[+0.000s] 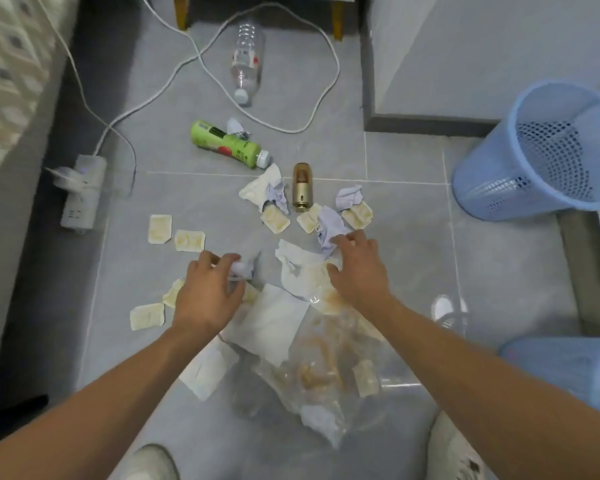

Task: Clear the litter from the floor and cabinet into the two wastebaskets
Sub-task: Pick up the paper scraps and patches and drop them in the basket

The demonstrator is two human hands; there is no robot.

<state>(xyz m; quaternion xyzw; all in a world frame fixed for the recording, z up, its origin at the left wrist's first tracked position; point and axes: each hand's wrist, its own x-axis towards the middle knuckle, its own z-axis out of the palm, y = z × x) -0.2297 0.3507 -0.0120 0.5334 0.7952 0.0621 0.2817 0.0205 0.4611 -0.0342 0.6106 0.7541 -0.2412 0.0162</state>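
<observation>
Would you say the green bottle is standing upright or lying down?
Lying down: the green bottle rests on its side on the floor tiles, cap pointing right.

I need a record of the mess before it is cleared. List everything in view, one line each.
clear bottle: one, transparent, lying far on the floor
green bottle: one, green with white cap, lying mid-floor
gold canister: one, gold, right of the green bottle
crumpled tissues: several, pale lilac and white, mid-floor
flat packets: about nine, cream, scattered on the floor
plastic bag: one, clear, stained, near floor
paper sheets: two, white, beside the bag
power strip: one, grey, left, with white cable
wastebaskets: two, blue mesh, right
shoes: white, near floor
left hand: grips a tissue wad
right hand: rests on tissues
</observation>
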